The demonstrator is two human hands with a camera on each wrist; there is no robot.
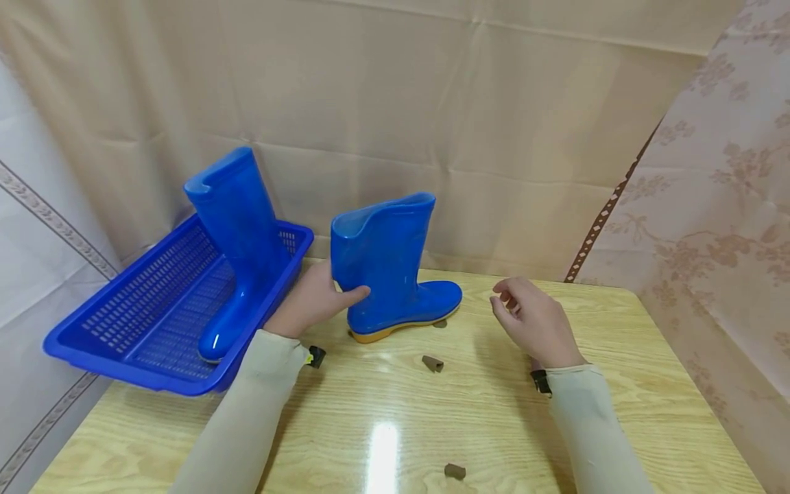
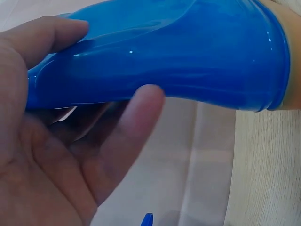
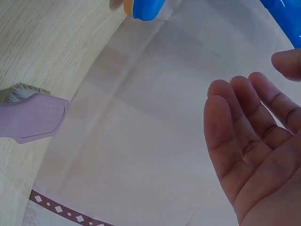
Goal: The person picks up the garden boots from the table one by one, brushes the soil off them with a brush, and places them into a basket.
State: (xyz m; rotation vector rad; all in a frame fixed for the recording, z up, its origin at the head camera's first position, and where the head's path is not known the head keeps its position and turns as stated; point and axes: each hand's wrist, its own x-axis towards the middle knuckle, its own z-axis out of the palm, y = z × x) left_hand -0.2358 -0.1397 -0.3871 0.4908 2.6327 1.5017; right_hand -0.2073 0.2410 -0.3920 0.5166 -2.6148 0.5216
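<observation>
A blue rain boot (image 1: 389, 264) with a yellow sole stands upright on the table, its toe pointing right. My left hand (image 1: 317, 298) grips it at the back of the shaft, thumb on the near side and fingers largely hidden behind. In the left wrist view, the thumb and fingers lie on either side of the glossy boot (image 2: 164, 61). Right of the toe, my right hand (image 1: 535, 322) hovers with loosely curled fingers and holds nothing. The right wrist view has that hand (image 3: 258, 141) apart from a purple-handled brush (image 3: 35, 117) with white bristles on the table.
At the left, a second blue rain boot (image 1: 241, 219) stands inside a blue perforated plastic basket (image 1: 132, 374). Small brown pieces lie on the wooden table (image 1: 345, 425), one brown piece (image 1: 433, 363) before the boot and another piece (image 1: 455, 471) nearer. A beige curtain (image 1: 382, 103) hangs behind.
</observation>
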